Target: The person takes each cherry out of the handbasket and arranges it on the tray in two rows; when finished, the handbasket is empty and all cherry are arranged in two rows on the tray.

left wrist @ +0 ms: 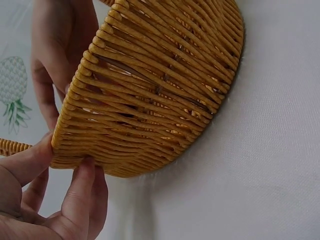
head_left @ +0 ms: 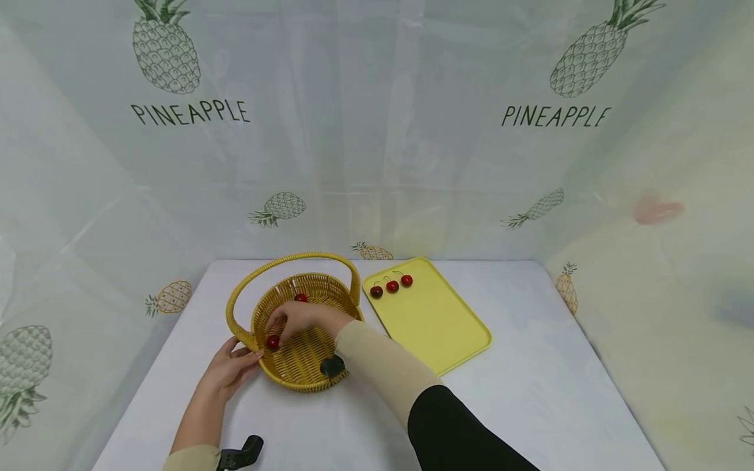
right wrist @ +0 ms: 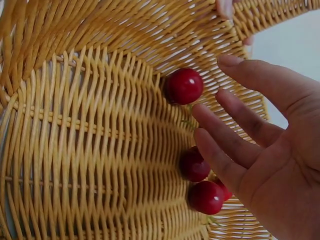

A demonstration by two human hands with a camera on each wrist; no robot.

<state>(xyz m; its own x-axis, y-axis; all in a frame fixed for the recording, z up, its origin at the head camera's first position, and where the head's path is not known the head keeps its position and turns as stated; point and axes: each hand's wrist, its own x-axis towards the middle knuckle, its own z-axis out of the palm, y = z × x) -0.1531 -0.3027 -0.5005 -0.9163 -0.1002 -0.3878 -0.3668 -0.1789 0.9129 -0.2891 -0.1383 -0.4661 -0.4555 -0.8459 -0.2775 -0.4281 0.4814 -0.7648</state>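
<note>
A yellow wicker basket (head_left: 306, 366) with a tall handle stands on the table. Its rim is pinched on the near left side by my left hand (head_left: 230, 373), thumb and fingertips on the weave (left wrist: 140, 115) in the left wrist view. Inside the basket is my right hand (head_left: 297, 317), beside a red cherry (head_left: 273, 342); another cherry (head_left: 301, 297) lies farther back. In the right wrist view the right hand's (right wrist: 270, 135) fingers are spread and hold nothing, close to several cherries, one of them (right wrist: 184, 86) apart from the others.
Right of the basket lies a yellow tray (head_left: 436, 314), with three cherries (head_left: 392, 286) in a row near its far left corner. The white table (head_left: 530, 366) meets a pineapple-print curtain (head_left: 377, 150) at the back and sides.
</note>
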